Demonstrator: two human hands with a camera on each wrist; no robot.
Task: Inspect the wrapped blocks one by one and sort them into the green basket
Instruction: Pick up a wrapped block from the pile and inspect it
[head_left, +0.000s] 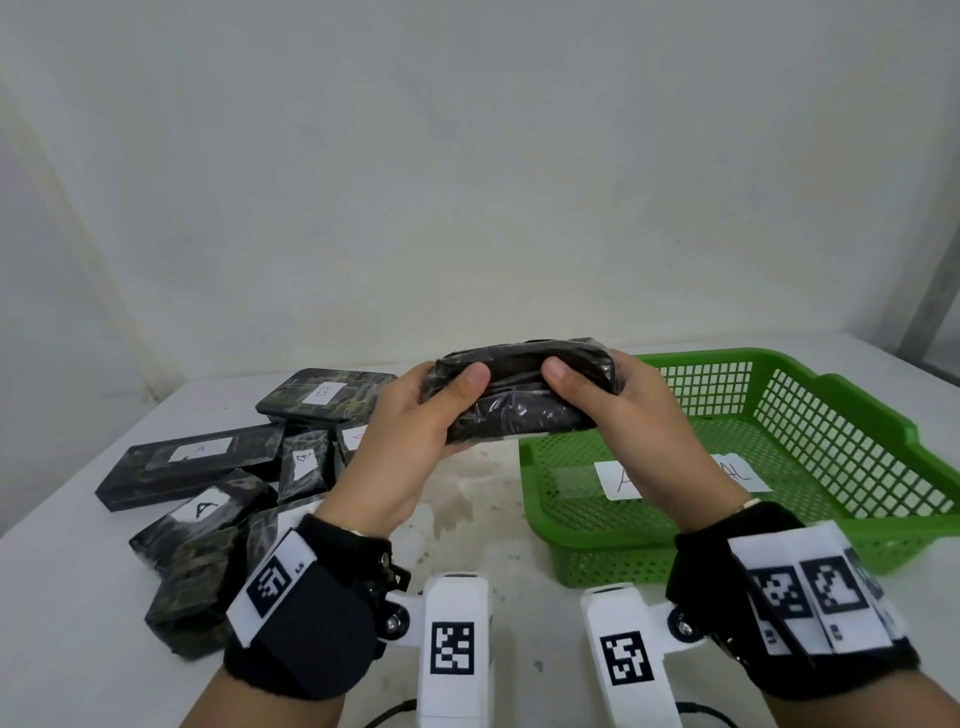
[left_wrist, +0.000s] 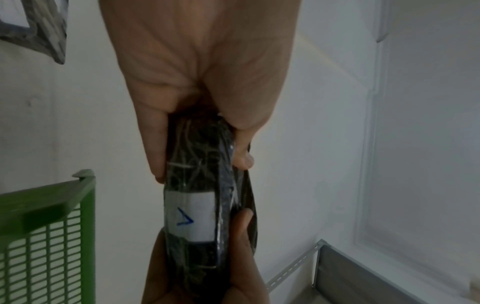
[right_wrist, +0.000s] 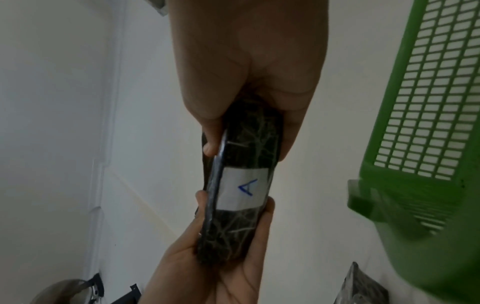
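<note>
Both your hands are on one wrapped block (head_left: 524, 392), held up above the table (head_left: 467, 499), between the pile and the green basket (head_left: 810, 452).

Left hand (head_left: 415, 431): grip closed on the block's left end, thumb on the near face, fingers curled behind.

Right hand (head_left: 639, 421): grip closed on the right end, same pose, thumb on the near face.

The block is roughly level and long side across in the head view. The plastic wrap on the near face is wrinkled, and no label shows there. Both wrist views show the far face, which carries a white label (right_wrist: 244, 188) with a blue "A". Your fingertips (right_wrist: 210, 147) sit on either side of that label and do not cover it.

The basket stands on the table to your right, just beyond the right hand. A white paper label (head_left: 623, 480) lies on its floor. It starts with "A" and ends with "AL"; your right hand hides the middle. No blocks are visible in the part of the basket in view.

The pile of wrapped blocks (head_left: 218, 467) lies on the table to your left, several overlapping. One at the back (head_left: 324, 395) is marked "B", and a tilted one (head_left: 305, 462) also reads "B". One near the front (head_left: 202, 512) is marked "A". The other labels are too faint to read or are hidden.
</note>
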